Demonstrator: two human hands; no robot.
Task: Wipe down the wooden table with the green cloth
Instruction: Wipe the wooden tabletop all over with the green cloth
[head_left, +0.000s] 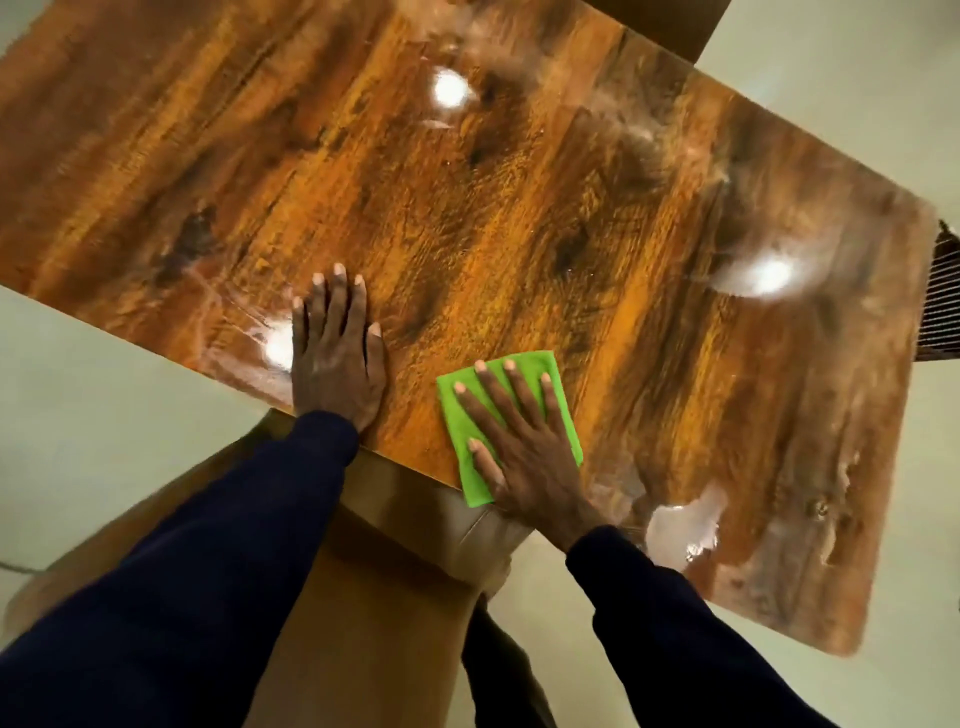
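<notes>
Right hand (524, 447) flat, hiding most of green cloth (527, 364)

A single wide-angle view is taken from the head, above the near edge of the table (519, 208), and is directed forward and steeply down. Range is close: the left hand (335, 358) and right hand (524, 441) are framed low centre. Floor (104, 415) is seen at both sides.

one glossy brown rectangular wooden table (519, 208); one folded green cloth (453, 423) beneath the right hand (524, 447); one left hand (335, 364); two navy sleeves (208, 545).
</notes>
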